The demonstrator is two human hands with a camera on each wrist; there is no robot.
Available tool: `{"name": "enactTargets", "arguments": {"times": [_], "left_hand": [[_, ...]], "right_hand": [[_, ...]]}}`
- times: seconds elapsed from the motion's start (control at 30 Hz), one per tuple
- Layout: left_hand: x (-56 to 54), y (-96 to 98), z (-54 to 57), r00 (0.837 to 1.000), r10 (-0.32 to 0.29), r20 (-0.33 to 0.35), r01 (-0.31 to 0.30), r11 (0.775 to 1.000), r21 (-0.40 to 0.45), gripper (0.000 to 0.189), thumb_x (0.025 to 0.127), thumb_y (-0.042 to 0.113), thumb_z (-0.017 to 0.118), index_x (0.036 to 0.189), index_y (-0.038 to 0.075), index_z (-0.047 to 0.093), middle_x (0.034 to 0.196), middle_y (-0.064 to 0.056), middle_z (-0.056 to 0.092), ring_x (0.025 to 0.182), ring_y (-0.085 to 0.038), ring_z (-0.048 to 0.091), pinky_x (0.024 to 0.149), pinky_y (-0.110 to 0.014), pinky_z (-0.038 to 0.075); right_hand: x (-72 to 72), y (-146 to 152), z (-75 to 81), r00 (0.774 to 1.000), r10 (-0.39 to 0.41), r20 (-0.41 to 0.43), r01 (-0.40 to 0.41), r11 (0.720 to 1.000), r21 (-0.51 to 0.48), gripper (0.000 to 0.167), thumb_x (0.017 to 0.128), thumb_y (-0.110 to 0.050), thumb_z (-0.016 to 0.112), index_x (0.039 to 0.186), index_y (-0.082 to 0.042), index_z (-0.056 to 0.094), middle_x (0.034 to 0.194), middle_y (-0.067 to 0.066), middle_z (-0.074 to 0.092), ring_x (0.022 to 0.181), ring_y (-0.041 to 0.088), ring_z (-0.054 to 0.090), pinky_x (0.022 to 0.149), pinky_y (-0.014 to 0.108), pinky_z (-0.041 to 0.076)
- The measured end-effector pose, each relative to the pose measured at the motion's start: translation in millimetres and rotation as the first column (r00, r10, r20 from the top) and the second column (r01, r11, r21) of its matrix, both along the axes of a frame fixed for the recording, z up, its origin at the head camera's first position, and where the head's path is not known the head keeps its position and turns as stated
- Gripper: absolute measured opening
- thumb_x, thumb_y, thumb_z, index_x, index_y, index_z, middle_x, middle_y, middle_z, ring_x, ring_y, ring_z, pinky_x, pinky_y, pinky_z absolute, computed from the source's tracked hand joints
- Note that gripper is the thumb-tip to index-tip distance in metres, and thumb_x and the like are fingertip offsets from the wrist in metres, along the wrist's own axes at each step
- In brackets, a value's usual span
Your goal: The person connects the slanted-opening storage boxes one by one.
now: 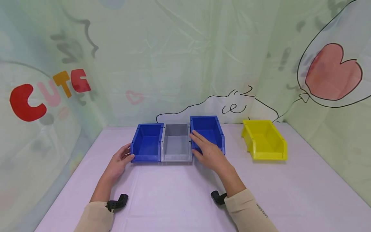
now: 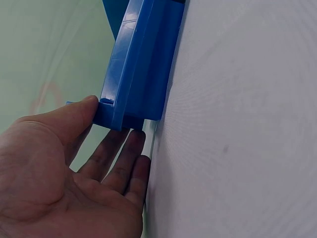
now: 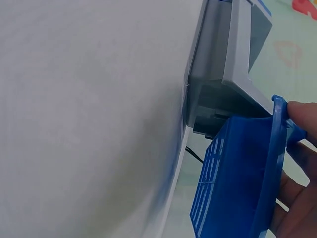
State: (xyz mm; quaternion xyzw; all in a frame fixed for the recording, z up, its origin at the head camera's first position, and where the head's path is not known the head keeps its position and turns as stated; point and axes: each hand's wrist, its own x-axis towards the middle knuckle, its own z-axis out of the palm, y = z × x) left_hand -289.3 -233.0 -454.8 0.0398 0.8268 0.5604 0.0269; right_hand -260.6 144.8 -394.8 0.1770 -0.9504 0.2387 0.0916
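My left hand (image 1: pixel 117 162) holds the front left corner of a blue storage bin (image 1: pixel 146 141), thumb at the front edge and fingers along the side. The left wrist view shows that thumb on the rim of the bin (image 2: pixel 133 64). Against this bin's right side stands a grey bin (image 1: pixel 176 145). My right hand (image 1: pixel 213 158) grips the left rim of a second blue bin (image 1: pixel 207 125), its fingers close to the grey bin's right edge. In the right wrist view the slotted underside of this blue bin (image 3: pixel 237 168) shows, raised off the table beside the grey bin (image 3: pixel 213 64).
A yellow bin (image 1: pixel 265 138) stands apart on the right of the white table (image 1: pixel 162 203). Behind the bins, a printed curtain (image 1: pixel 174 64) hangs along the table's back edge and wraps both sides.
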Motion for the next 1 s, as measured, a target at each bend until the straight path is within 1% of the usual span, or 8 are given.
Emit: {"name": "enactTargets", "arguments": {"times": [0.13, 0.3, 0.43, 0.53, 0.67, 0.83, 1.0], "left_hand": [[-0.7, -0.5, -0.5, 1.0, 0.002, -0.003, -0.002, 1.0, -0.002, 0.062, 0.108, 0.014, 0.055, 0.163, 0.01, 0.028, 0.165, -0.024, 0.033, 0.153, -0.043, 0.032, 0.127, -0.056, 0.026], [-0.5, -0.5, 0.0, 1.0, 0.002, -0.01, -0.002, 1.0, 0.005, 0.061, 0.108, 0.013, 0.054, 0.163, 0.009, 0.028, 0.164, -0.024, 0.035, 0.153, -0.042, 0.033, 0.127, -0.055, 0.026], [-0.1, 0.4, 1.5, 1.0, -0.001, -0.009, 0.001, 1.0, 0.005, 0.062, 0.108, 0.014, 0.055, 0.163, 0.01, 0.028, 0.165, -0.023, 0.034, 0.153, -0.042, 0.033, 0.127, -0.056, 0.026], [0.0, 1.1, 2.9, 1.0, 0.0, -0.005, 0.0, 1.0, 0.005, 0.062, 0.108, 0.014, 0.054, 0.163, 0.011, 0.028, 0.165, -0.023, 0.033, 0.153, -0.042, 0.032, 0.127, -0.056, 0.025], [1.0, 0.9, 2.9, 1.0, 0.0, -0.002, 0.0, 1.0, 0.004, 0.061, 0.108, 0.013, 0.053, 0.163, 0.01, 0.027, 0.165, -0.024, 0.033, 0.153, -0.043, 0.032, 0.127, -0.056, 0.026], [1.5, 1.2, 0.8, 1.0, -0.001, -0.004, 0.001, 1.0, -0.005, 0.061, 0.108, 0.013, 0.053, 0.163, 0.01, 0.027, 0.165, -0.024, 0.033, 0.153, -0.043, 0.032, 0.126, -0.056, 0.026], [1.1, 1.3, 0.9, 1.0, 0.008, 0.002, -0.008, 1.0, -0.021, 0.06, 0.109, 0.015, 0.053, 0.163, 0.012, 0.028, 0.166, -0.022, 0.033, 0.153, -0.043, 0.032, 0.126, -0.058, 0.026]], "right_hand": [[-0.2, 0, -1.4, 1.0, 0.009, 0.01, -0.009, 1.0, 0.005, 0.066, 0.102, -0.022, 0.067, 0.161, -0.02, 0.039, 0.171, 0.0, 0.028, 0.142, 0.04, 0.052, 0.103, 0.053, 0.055], [-1.5, 1, -2.6, 0.999, 0.018, 0.036, -0.018, 1.0, 0.001, 0.067, 0.101, -0.021, 0.069, 0.161, -0.023, 0.039, 0.172, 0.001, 0.028, 0.145, 0.04, 0.047, 0.109, 0.055, 0.05], [-3.0, 4, -3.2, 0.999, 0.029, 0.035, -0.029, 1.0, -0.003, 0.067, 0.1, -0.021, 0.069, 0.16, -0.024, 0.04, 0.171, 0.002, 0.029, 0.147, 0.041, 0.045, 0.111, 0.057, 0.047], [-4.4, 7, -3.2, 0.998, 0.05, 0.036, -0.05, 0.999, -0.001, 0.067, 0.1, -0.02, 0.07, 0.161, -0.024, 0.04, 0.171, 0.002, 0.029, 0.146, 0.04, 0.046, 0.111, 0.057, 0.047], [-4.9, 10, -3.8, 0.993, 0.088, 0.084, -0.087, 0.996, -0.019, 0.068, 0.1, -0.017, 0.069, 0.161, -0.022, 0.038, 0.172, 0.001, 0.026, 0.148, 0.04, 0.044, 0.112, 0.057, 0.047], [-5.1, 12, -4.7, 0.982, 0.094, 0.166, -0.088, 0.995, -0.045, 0.068, 0.102, -0.019, 0.066, 0.162, -0.024, 0.035, 0.173, -0.002, 0.022, 0.152, 0.039, 0.037, 0.116, 0.06, 0.041], [-7.2, 14, -5.7, 0.976, 0.104, 0.192, -0.096, 0.994, -0.052, 0.067, 0.103, -0.021, 0.065, 0.163, -0.025, 0.035, 0.174, -0.003, 0.02, 0.153, 0.038, 0.035, 0.119, 0.06, 0.038]]}}
